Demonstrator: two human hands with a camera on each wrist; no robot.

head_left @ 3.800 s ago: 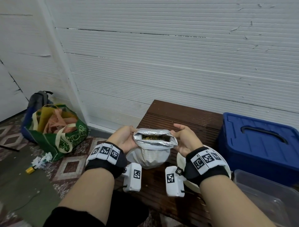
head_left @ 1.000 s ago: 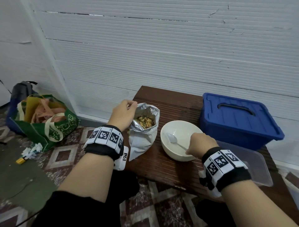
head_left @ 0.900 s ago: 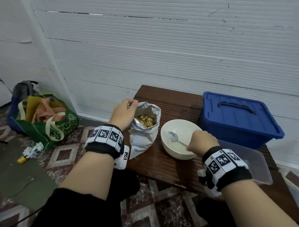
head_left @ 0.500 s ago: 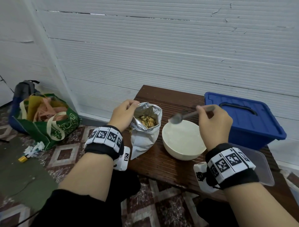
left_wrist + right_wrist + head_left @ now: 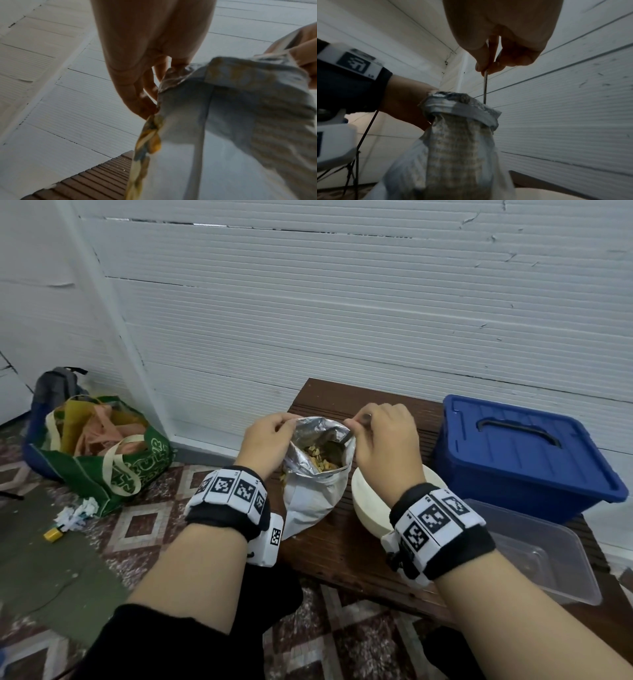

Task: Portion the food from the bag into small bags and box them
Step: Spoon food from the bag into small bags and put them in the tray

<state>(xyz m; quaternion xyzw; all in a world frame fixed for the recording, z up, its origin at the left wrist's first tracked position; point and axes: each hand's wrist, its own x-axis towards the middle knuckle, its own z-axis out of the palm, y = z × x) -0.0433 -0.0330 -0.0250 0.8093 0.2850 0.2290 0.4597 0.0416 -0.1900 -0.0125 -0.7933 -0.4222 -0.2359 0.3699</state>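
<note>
The foil bag (image 5: 317,474) stands on the bench (image 5: 329,546) between both hands; the left hand (image 5: 265,445) pinches its rim, the right hand (image 5: 385,445) grasps a spoon (image 5: 486,86) dipped inside

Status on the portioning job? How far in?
Early. Done: foil bag is open on the bench. In hand: left hand holds the bag's rim, right hand dips a spoon into the food. Left: bowl looks empty, no small bags in view, clear tub empty, blue box closed.
</note>
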